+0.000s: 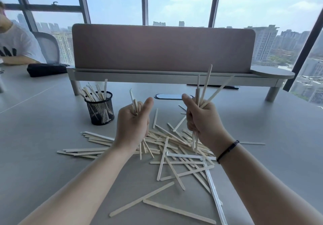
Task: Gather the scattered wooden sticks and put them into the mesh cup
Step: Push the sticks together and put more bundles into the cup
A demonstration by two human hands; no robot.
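A grey counter bears a loose pile of wooden sticks; above that pile, the right hand and left hand each clench a bunch; the mesh cup, part-filled, stands behind-left of it.

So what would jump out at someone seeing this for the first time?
Probably the two raised fists in the middle: the left hand and the right hand each grip a bunch of thin wooden sticks. Below them a big messy pile of sticks sprawls across the grey table. To the left stands a black mesh cup, already holding some sticks.
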